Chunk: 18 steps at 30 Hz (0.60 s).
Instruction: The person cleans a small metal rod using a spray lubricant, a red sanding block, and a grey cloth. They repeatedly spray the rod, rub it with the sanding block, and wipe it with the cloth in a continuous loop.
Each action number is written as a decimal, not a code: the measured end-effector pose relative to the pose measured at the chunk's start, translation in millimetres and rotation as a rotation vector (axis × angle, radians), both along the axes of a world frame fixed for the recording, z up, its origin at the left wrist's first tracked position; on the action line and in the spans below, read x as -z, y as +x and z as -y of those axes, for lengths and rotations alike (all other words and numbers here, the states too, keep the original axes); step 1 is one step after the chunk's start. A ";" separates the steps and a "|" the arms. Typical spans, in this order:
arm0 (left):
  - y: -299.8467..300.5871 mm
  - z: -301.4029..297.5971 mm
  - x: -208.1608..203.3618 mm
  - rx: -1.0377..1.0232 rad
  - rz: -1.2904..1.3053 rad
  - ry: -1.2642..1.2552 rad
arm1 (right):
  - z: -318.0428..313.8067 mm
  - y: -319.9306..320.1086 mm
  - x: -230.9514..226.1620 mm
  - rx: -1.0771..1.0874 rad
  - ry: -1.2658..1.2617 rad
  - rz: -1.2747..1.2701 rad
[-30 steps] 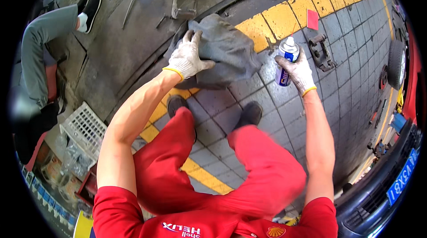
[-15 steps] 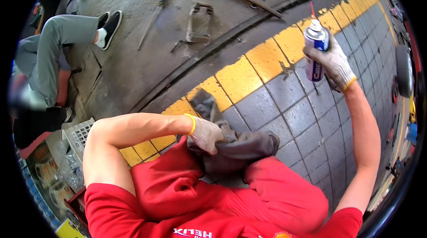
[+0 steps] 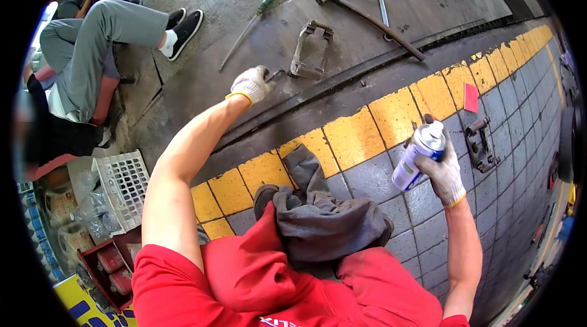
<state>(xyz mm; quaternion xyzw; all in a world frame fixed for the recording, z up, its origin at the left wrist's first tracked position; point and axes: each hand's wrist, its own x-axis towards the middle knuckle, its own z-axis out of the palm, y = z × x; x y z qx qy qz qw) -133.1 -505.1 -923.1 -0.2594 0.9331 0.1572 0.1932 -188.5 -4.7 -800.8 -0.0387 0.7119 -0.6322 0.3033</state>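
My right hand (image 3: 445, 173), in a whitish knitted glove, is wrapped round a white and blue spray can (image 3: 411, 165) above the grey tiles. The can is tilted, with its nozzle end away from me. My left hand (image 3: 252, 84), gloved too, reaches out over the dark floor plate. Its fingers are curled at the near end of a small metal pin (image 3: 276, 74). Just beyond lies a metal brake caliper bracket (image 3: 299, 58). A second, darker bracket (image 3: 472, 143) rests on the tiles right of the can. Grey cloth (image 3: 324, 223) is bunched between my knees.
A green-handled screwdriver (image 3: 247, 29) and a long-handled hammer (image 3: 379, 26) lie farther off. A red card (image 3: 471, 98) is on the yellow strip's edge. At left are a white plastic crate (image 3: 120, 183), a red box (image 3: 110, 275) and a seated person in grey trousers (image 3: 92, 52).
My left hand has let go of the grey cloth and moved forward to the pin. My right hand has drawn the spray can closer and tilted it. The view has shifted left.
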 end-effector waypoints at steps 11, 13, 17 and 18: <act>-31.1 6.3 65.6 0.008 -0.069 -0.102 | -1.8 36.8 0.1 0.119 -0.168 0.216; -26.0 10.3 66.1 0.003 -0.073 -0.080 | 1.6 40.6 -0.7 0.073 -0.139 0.214; -0.8 13.3 62.7 -0.039 -0.114 -0.003 | 3.3 28.3 -12.7 0.029 -0.220 0.083; 4.2 11.5 61.0 -0.057 -0.152 0.025 | 7.3 27.7 -15.9 0.042 -0.213 0.080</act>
